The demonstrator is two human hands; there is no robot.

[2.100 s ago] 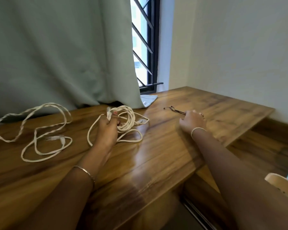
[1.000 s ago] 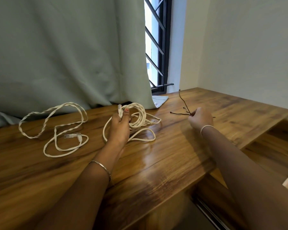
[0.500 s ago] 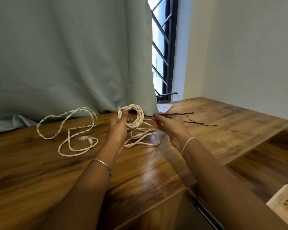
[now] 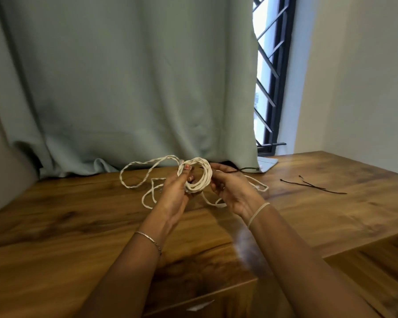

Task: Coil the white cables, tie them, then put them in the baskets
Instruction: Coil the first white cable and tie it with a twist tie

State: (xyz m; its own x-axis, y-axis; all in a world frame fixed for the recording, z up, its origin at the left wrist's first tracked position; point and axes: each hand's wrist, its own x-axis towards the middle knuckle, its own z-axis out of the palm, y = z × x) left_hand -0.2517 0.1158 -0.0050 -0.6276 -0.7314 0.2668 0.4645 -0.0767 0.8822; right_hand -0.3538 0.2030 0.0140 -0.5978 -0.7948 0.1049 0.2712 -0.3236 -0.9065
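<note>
My left hand (image 4: 176, 191) grips a coiled white cable (image 4: 205, 177), holding the coil upright above the wooden table (image 4: 78, 226) near its back edge. My right hand (image 4: 230, 187) is right beside the coil and pinches a thin dark twist tie (image 4: 244, 169), whose free end points right. Loose loops of this cable hang down under my right hand. A second white twisted cable (image 4: 136, 171) lies uncoiled on the table behind my left hand.
Two more dark ties (image 4: 313, 185) lie on the table to the right. A pale green curtain (image 4: 124, 88) hangs along the table's back edge, with a barred window (image 4: 271, 88) beside it. A lower wooden surface (image 4: 377, 267) sits at the right.
My right hand picked a dark tie from the table at the right and carried it left to the coil. My left hand lifted the coil off the table. The view shifted left.
</note>
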